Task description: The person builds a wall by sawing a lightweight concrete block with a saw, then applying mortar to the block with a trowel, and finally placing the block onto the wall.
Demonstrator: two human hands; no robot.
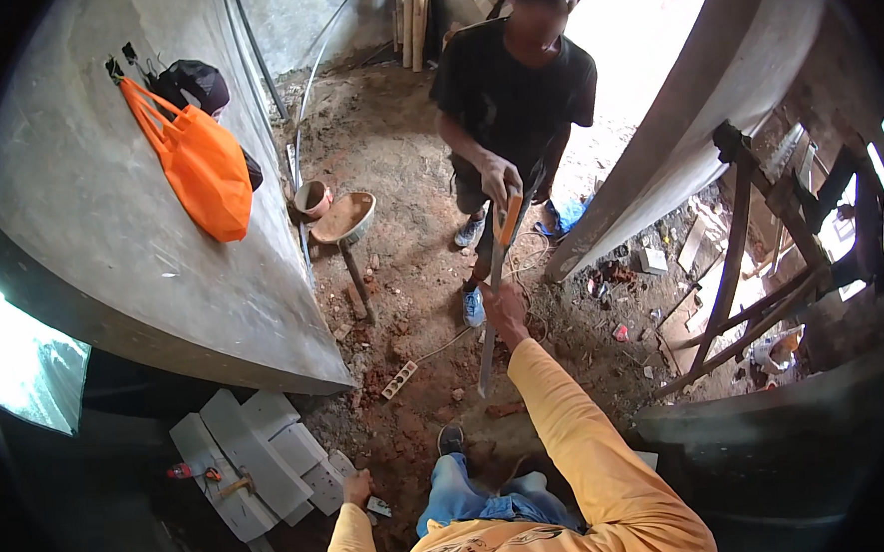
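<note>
Out ahead of you, above the dirt floor, a handsaw (487, 352) hangs between two people, its orange handle up and its blade slanting down toward you. On the handle is the co-worker's hand (500, 177); that person, in a black shirt (515, 87), stands facing you. And there's your right hand (505, 313) at the end of an outstretched yellow sleeve, fingers closed round the upper blade just below the handle, though how tight that grip is you can't tell from here. Down at your left, your left hand (356, 487) sits low beside a pile of white slabs (254, 451), with a small pale piece (378, 506) right next to it; how open those fingers are, or whether they have hold of that piece, can't be told. Across the slabs lies a tool with a wooden handle (236, 486), and a small red item (179, 471) is near their left edge. Between you and your co-worker, a cream strip with holes (400, 380) lies on the dirt. Farther up, a shallow pan (344, 219) stands near a reddish pot (313, 200) by the curved wall (214, 308), where an orange bag (201, 169) hangs. Over on your right leans a dark wooden frame (729, 261), a white bucket (778, 350) near its foot.
</note>
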